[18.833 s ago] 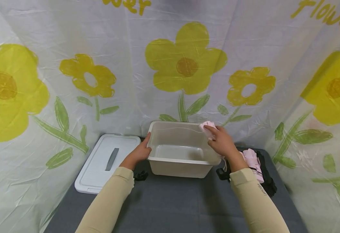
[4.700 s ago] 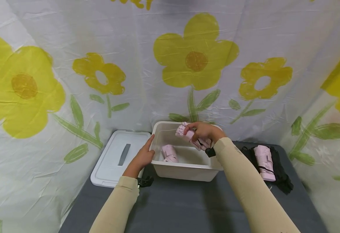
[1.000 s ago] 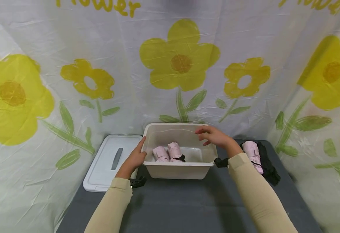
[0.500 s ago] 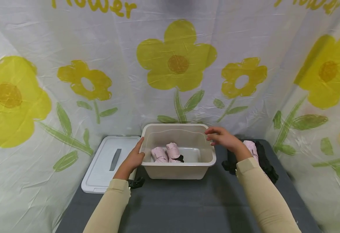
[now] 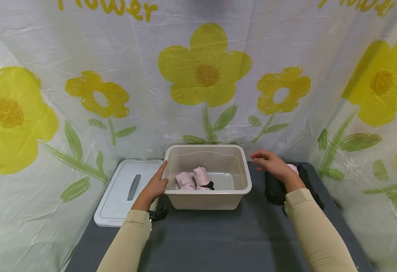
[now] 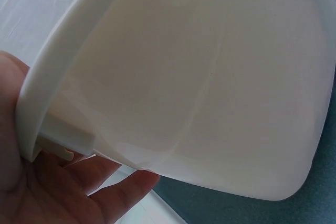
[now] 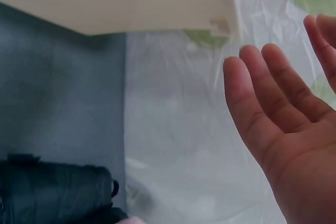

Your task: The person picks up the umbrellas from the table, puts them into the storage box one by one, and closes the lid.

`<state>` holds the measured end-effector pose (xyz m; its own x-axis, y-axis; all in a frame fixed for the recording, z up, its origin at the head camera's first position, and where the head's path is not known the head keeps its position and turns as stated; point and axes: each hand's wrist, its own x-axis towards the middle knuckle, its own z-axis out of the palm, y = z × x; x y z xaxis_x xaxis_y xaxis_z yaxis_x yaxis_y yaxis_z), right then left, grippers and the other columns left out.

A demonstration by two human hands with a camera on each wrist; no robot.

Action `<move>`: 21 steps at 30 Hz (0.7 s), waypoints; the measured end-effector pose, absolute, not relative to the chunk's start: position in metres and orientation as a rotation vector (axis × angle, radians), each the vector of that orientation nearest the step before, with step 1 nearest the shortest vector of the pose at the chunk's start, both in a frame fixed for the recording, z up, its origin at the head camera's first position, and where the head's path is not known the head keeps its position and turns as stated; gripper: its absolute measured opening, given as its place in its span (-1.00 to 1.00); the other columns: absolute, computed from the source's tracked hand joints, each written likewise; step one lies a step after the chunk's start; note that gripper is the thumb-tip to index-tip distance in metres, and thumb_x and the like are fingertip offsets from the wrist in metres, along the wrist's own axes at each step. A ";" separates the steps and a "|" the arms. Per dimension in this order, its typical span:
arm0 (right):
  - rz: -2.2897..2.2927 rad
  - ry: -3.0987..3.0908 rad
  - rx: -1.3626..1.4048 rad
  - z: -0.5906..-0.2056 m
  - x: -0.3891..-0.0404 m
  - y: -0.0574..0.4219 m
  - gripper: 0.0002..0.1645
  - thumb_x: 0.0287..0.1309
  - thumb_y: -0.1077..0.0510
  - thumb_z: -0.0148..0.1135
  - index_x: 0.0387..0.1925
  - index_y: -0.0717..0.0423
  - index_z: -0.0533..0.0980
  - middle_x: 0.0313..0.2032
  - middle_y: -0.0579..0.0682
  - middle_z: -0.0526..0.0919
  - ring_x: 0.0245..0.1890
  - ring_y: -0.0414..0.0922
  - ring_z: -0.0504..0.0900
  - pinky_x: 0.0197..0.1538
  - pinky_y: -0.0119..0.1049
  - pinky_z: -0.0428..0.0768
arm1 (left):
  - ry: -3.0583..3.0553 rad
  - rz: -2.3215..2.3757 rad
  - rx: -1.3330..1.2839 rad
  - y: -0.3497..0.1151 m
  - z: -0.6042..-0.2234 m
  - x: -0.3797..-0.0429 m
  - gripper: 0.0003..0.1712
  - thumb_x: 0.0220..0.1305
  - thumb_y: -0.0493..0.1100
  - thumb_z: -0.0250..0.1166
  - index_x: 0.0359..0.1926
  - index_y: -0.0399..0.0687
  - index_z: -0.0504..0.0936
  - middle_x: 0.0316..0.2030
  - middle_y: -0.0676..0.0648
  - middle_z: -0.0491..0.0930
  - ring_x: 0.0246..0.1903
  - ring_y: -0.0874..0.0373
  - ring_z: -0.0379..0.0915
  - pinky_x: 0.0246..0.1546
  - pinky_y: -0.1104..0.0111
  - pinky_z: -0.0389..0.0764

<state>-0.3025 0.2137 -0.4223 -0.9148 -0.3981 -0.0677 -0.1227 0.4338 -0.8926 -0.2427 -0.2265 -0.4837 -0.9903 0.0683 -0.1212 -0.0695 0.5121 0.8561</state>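
Observation:
A beige plastic storage box [image 5: 205, 201] stands on the table. My left hand [image 5: 155, 186] grips its left rim, with the thumb on the rim and the fingers beneath it in the left wrist view. Inside, at the left, two rolled pink bundles that look like folded umbrellas, one [image 5: 185, 181] and another with a black strap [image 5: 201, 176], lie side by side. My right hand [image 5: 272, 164] is off the box's right side with nothing in it, its fingers loosely bent. Below it lies a rolled black bundle [image 7: 58, 191], partly hidden by the wrist in the head view.
A white lid [image 5: 115, 196] with a grey handle lies left of the box. Beyond the right wrist, another pink bundle [image 5: 293, 168] mostly hides behind the arm beside more black cloth [image 5: 312, 189]. A curtain with yellow flowers [image 5: 144, 124] hangs around the table.
The box held nothing 18.8 s ago and one pink bundle 4.7 s ago; a second, then in the right hand, now lies beside it. Over the last second the right hand moved right, off the box.

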 end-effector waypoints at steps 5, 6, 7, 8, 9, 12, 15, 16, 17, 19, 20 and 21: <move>-1.401 2.498 -0.430 -0.428 -0.300 0.225 -0.58 0.39 0.14 0.01 0.14 0.33 0.41 0.18 0.34 0.43 0.16 0.23 0.47 0.03 0.01 0.61 | 2.601 1.487 -0.013 -0.226 -0.484 -0.243 -0.11 0.27 -0.35 -0.14 0.56 0.16 -0.23 0.52 -0.27 -0.16 0.49 -0.21 -0.23 0.42 -0.12 -0.06; -1.383 2.514 -0.427 -0.429 -0.299 0.227 -0.58 0.39 0.14 0.01 0.14 0.33 0.42 0.17 0.34 0.44 0.14 0.22 0.48 0.01 0.00 0.61 | 2.600 1.488 -0.014 -0.226 -0.484 -0.243 -0.11 0.27 -0.36 -0.15 0.56 0.16 -0.23 0.52 -0.27 -0.16 0.49 -0.21 -0.23 0.42 -0.12 -0.06; -1.368 2.526 -0.430 -0.431 -0.298 0.229 -0.58 0.39 0.14 0.01 0.15 0.34 0.42 0.17 0.35 0.45 0.13 0.22 0.49 0.00 0.00 0.62 | 2.596 1.490 -0.019 -0.226 -0.484 -0.243 -0.11 0.27 -0.35 -0.15 0.56 0.16 -0.23 0.52 -0.26 -0.16 0.49 -0.21 -0.23 0.42 -0.12 -0.06; -1.354 2.540 -0.426 -0.432 -0.298 0.231 -0.58 0.39 0.14 0.01 0.15 0.33 0.42 0.16 0.35 0.45 0.12 0.21 0.50 0.00 0.00 0.62 | 2.594 1.491 -0.021 -0.226 -0.484 -0.243 -0.11 0.28 -0.35 -0.15 0.56 0.17 -0.23 0.52 -0.26 -0.16 0.49 -0.21 -0.23 0.42 -0.12 -0.06; -1.345 2.553 -0.418 -0.434 -0.297 0.233 -0.58 0.39 0.15 0.01 0.14 0.33 0.43 0.16 0.35 0.46 0.11 0.21 0.50 0.00 0.02 0.61 | 2.592 1.492 -0.024 -0.226 -0.484 -0.243 -0.11 0.28 -0.34 -0.14 0.55 0.18 -0.23 0.52 -0.26 -0.16 0.49 -0.20 -0.23 0.42 -0.12 -0.06; -1.304 2.586 -0.407 -0.440 -0.295 0.239 -0.59 0.40 0.14 0.00 0.15 0.30 0.43 0.17 0.34 0.46 0.11 0.21 0.49 0.02 0.04 0.60 | 2.590 1.488 -0.026 -0.227 -0.485 -0.243 -0.11 0.28 -0.34 -0.14 0.55 0.19 -0.23 0.53 -0.25 -0.17 0.49 -0.21 -0.23 0.41 -0.13 -0.06; -1.275 2.618 -0.394 -0.445 -0.293 0.244 -0.60 0.40 0.14 0.00 0.14 0.28 0.44 0.17 0.35 0.46 0.13 0.22 0.48 0.02 0.04 0.59 | 2.586 1.489 -0.024 -0.227 -0.486 -0.243 -0.11 0.28 -0.34 -0.14 0.55 0.20 -0.23 0.53 -0.25 -0.17 0.49 -0.20 -0.23 0.42 -0.13 -0.06; -1.264 2.627 -0.395 -0.447 -0.293 0.245 -0.60 0.40 0.14 0.00 0.14 0.28 0.44 0.17 0.35 0.47 0.13 0.22 0.49 0.02 0.02 0.59 | 2.585 1.489 -0.021 -0.228 -0.486 -0.243 -0.11 0.28 -0.34 -0.14 0.55 0.20 -0.24 0.53 -0.25 -0.17 0.49 -0.21 -0.23 0.41 -0.14 -0.06; -1.250 2.640 -0.399 -0.448 -0.293 0.247 -0.60 0.40 0.14 0.00 0.14 0.28 0.44 0.16 0.35 0.47 0.12 0.22 0.49 0.01 0.00 0.60 | 2.581 1.494 -0.025 -0.228 -0.486 -0.243 -0.11 0.28 -0.33 -0.14 0.55 0.21 -0.23 0.53 -0.24 -0.17 0.50 -0.19 -0.23 0.42 -0.13 -0.06; -1.224 2.668 -0.395 -0.451 -0.292 0.251 -0.61 0.40 0.14 0.00 0.13 0.28 0.46 0.16 0.35 0.49 0.12 0.21 0.50 0.00 -0.01 0.59 | 2.577 1.497 -0.023 -0.228 -0.486 -0.243 -0.11 0.29 -0.34 -0.15 0.55 0.21 -0.24 0.53 -0.24 -0.18 0.50 -0.20 -0.25 0.41 -0.14 -0.07; -1.207 2.684 -0.387 -0.452 -0.292 0.252 -0.62 0.40 0.14 0.00 0.12 0.26 0.46 0.15 0.33 0.50 0.11 0.20 0.51 0.00 -0.01 0.58 | 2.576 1.499 -0.021 -0.227 -0.485 -0.244 -0.11 0.29 -0.34 -0.15 0.55 0.21 -0.25 0.53 -0.24 -0.19 0.50 -0.20 -0.25 0.41 -0.14 -0.07; -1.188 2.697 -0.389 -0.453 -0.291 0.254 -0.62 0.40 0.14 -0.01 0.12 0.26 0.46 0.14 0.33 0.50 0.11 0.20 0.52 0.00 -0.01 0.58 | 2.574 1.501 -0.022 -0.227 -0.485 -0.244 -0.11 0.29 -0.33 -0.15 0.55 0.22 -0.25 0.53 -0.23 -0.19 0.50 -0.20 -0.26 0.41 -0.14 -0.07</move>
